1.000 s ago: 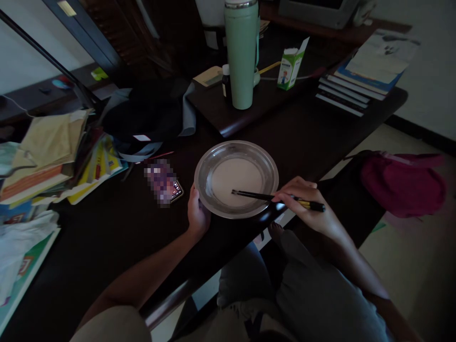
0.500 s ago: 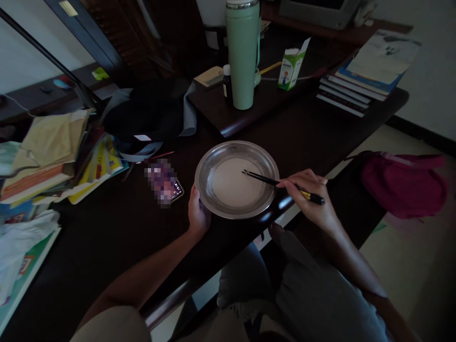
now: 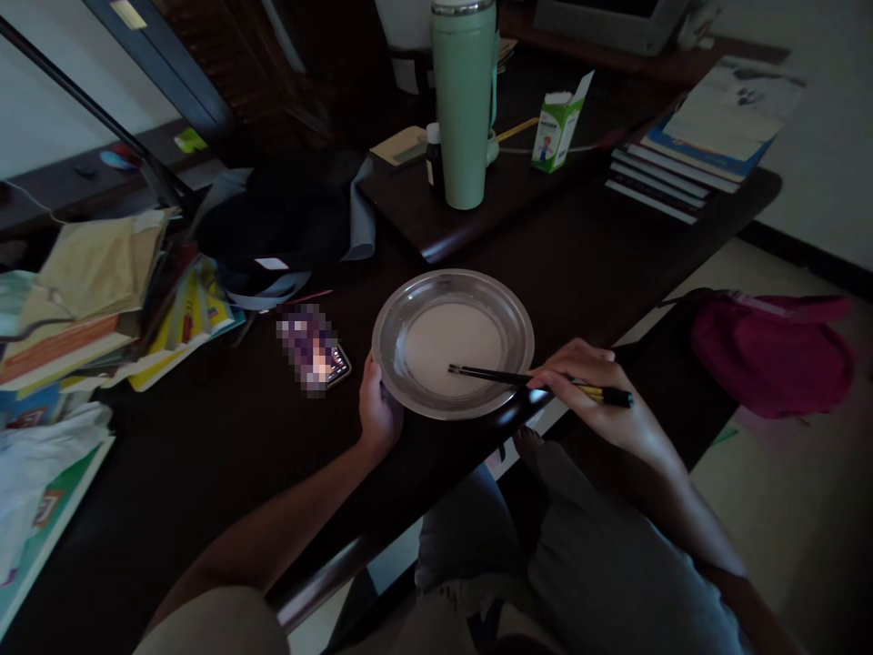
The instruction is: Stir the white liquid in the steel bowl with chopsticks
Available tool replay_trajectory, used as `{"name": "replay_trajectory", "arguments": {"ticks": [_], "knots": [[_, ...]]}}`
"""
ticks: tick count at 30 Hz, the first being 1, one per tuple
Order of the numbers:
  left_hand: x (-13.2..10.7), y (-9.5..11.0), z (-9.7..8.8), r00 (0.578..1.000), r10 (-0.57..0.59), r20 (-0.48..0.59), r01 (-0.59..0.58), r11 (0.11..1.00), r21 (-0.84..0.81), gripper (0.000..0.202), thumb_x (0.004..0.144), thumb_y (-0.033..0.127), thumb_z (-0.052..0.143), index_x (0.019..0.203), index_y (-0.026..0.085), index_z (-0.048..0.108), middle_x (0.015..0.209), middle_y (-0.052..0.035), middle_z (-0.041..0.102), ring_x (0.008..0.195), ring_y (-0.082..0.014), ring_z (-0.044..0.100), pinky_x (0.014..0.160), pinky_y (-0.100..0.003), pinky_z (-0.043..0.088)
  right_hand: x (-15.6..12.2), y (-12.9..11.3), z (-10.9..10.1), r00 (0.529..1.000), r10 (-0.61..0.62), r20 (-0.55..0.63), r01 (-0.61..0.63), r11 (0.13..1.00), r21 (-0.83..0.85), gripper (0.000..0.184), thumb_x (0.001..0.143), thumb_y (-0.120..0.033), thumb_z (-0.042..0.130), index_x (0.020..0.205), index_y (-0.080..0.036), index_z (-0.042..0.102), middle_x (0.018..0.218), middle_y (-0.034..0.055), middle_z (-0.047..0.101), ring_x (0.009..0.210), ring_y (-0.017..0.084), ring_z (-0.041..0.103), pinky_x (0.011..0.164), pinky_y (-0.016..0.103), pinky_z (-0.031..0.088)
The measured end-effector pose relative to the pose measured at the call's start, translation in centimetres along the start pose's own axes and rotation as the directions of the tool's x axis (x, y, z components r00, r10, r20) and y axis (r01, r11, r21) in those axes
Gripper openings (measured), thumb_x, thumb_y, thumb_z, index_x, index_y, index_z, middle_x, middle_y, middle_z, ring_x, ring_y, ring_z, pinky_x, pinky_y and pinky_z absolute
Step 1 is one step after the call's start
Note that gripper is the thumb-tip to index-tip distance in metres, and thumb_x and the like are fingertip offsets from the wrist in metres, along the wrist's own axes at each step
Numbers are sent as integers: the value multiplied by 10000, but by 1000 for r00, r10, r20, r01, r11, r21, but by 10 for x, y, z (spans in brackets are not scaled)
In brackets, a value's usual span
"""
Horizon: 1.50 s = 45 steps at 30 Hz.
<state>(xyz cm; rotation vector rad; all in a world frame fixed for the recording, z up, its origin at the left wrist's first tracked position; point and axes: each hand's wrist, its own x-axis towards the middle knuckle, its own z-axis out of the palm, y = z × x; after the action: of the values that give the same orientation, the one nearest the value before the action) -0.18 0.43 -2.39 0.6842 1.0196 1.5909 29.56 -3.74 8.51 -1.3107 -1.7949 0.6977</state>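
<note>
A round metal basin (image 3: 390, 355) holds a whitish, milky substance (image 3: 454, 335) at the desk's near edge. My left hand (image 3: 380, 411) grips the basin's lower left rim, thumb along its outer side and the other fingers hidden beneath. A pair of black chopsticks (image 3: 495, 374) with yellow-marked ends is pinched in my right hand (image 3: 592, 389), to the right of the basin. Their tips lie close together at the near part of the whitish surface; whether they reach below it is hard to tell. A lit phone (image 3: 334, 364), partly blurred out, lies left of the basin.
Behind the basin stand a tall green tumbler (image 3: 465, 109), a small dark bottle (image 3: 435, 159) and a green-white carton (image 3: 557, 132). Book stacks (image 3: 88, 291) crowd the left; more books (image 3: 688, 168) lie at the back right. A dark bag (image 3: 286, 214) sits behind the phone.
The chopstick tips have swept toward me and slightly left across the whitish substance. My right hand has shifted a little right and nearer to me. My left hand and the basin stay nearly still.
</note>
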Motion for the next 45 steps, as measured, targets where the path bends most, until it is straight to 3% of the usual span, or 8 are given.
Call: {"name": "replay_trajectory", "arguments": {"ticks": [5,9,16,22,28,36,45], "knots": [[-2,2,3,1000,-4,-13,3,1000,-17,491,867,631,834,1211,281,816,1287,-43,820,1258,-298,738,1140,-433,576,10,10,22,1000,-3,-24,2,998,-65,364,1088,-513,598,909,-336,861,901,24,840,931,265,700,880,500,404],[-2,1,3,1000,9,-19,-9,1000,-5,463,899,600,806,1246,293,811,1277,-44,823,1252,-291,742,1139,-441,575,14,17,26,996,-8,-84,-3,993,-120,327,1089,-454,597,929,-354,864,954,12,858,966,273,703,922,511,405],[-1,1,0,1000,6,-14,-6,1000,-2,436,952,565,754,1282,284,795,1324,-63,809,1298,-302,730,1171,-469,555,3,14,3,983,12,-181,-42,986,-162,313,1079,-405,610,899,-347,860,903,7,845,912,250,719,903,489,451],[0,1,1,1000,8,-10,-9,1000,-8,438,917,597,788,1225,287,810,1288,-42,819,1249,-285,747,1159,-451,563,-8,6,-18,998,33,-51,-35,998,-50,284,1062,-425,659,892,-338,869,887,13,842,860,242,735,814,458,498],[0,0,4,1000,23,-15,-23,1000,-6,443,924,593,776,1232,276,807,1300,-54,816,1266,-292,738,1164,-454,557,0,8,4,1000,9,-7,-9,1000,10,350,1081,-521,620,907,-346,868,897,18,842,905,246,721,841,467,486],[-1,1,2,1000,-3,-27,3,1000,-14,440,918,565,790,1256,285,810,1282,-49,822,1261,-295,742,1154,-455,565,17,25,28,994,-8,-112,-8,990,-140,373,1096,-496,567,922,-350,863,972,22,864,988,277,700,935,521,417],[0,-1,-3,1000,0,-21,0,1000,-11,445,925,578,776,1265,290,800,1298,-50,815,1279,-292,734,1170,-461,549,2,14,-4,981,15,-193,-48,985,-165,303,1074,-402,617,885,-352,849,904,7,843,915,257,723,899,496,474]]}}
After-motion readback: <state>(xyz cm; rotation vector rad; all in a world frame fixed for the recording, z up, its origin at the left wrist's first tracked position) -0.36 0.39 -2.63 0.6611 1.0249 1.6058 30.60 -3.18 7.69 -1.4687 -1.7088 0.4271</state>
